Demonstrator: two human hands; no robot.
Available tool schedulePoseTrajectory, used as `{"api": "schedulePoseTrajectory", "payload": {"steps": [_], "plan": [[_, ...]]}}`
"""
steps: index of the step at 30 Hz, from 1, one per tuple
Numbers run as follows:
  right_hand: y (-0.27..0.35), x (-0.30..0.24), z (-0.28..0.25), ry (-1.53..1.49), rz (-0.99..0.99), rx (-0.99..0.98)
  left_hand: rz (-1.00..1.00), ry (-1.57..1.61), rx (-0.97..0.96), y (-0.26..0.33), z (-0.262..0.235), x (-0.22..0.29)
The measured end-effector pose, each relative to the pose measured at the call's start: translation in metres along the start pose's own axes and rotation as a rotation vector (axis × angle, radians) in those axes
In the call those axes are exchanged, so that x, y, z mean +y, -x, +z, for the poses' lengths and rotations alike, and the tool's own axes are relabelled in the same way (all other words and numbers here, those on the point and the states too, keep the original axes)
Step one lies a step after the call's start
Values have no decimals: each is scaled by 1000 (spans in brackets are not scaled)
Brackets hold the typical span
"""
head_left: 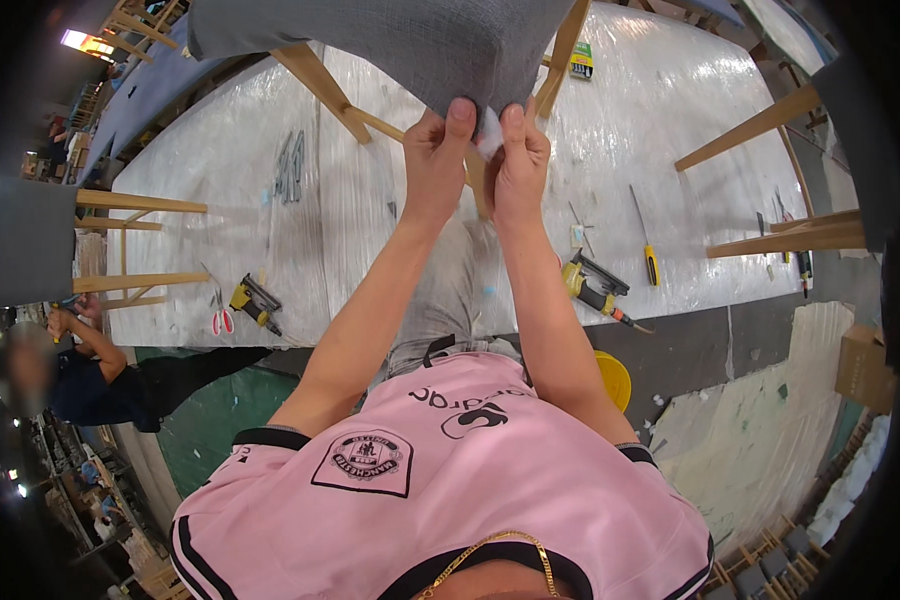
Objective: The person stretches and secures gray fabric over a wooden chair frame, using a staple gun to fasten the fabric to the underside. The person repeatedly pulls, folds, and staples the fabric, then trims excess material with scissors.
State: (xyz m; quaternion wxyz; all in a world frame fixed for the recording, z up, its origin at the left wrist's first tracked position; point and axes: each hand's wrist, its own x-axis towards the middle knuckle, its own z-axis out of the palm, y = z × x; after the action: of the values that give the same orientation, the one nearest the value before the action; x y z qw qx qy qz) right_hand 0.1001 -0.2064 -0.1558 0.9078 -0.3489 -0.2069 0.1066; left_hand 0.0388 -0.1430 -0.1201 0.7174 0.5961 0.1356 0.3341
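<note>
In front of me stands a wooden-legged chair whose grey fabric cover (pixel 390 45) hangs at a corner. My left hand (pixel 438 160) pinches the fabric's lower edge with the thumb on top. Close beside it, my right hand (pixel 520 165) grips the same edge from the other side. Between the two thumbs, a bit of white padding (pixel 488 135) shows under the cloth. The wooden chair leg (pixel 478 185) comes down below the hands, partly hidden by them.
Plastic film covers the worktable (pixel 360 220). On it lie a yellow nail gun (pixel 595 285), another nail gun (pixel 255 300), a screwdriver (pixel 650 255), scissors (pixel 222 318) and staple strips (pixel 290 168). More chairs stand left (pixel 30 240) and right (pixel 860 150). A co-worker (pixel 100 375) is at left.
</note>
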Motion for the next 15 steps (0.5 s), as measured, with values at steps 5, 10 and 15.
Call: {"api": "schedulePoseTrajectory", "payload": {"steps": [5, 10, 15], "plan": [[-1, 3, -9, 7, 53, -25, 54, -41, 32, -4, 0, -7], [-1, 9, -19, 54, 57, -37, 219, 134, 129, -11, 13, -9], [-8, 2, -10, 83, 4, -29, 124, 30, 109, -24, 24, -9]]}}
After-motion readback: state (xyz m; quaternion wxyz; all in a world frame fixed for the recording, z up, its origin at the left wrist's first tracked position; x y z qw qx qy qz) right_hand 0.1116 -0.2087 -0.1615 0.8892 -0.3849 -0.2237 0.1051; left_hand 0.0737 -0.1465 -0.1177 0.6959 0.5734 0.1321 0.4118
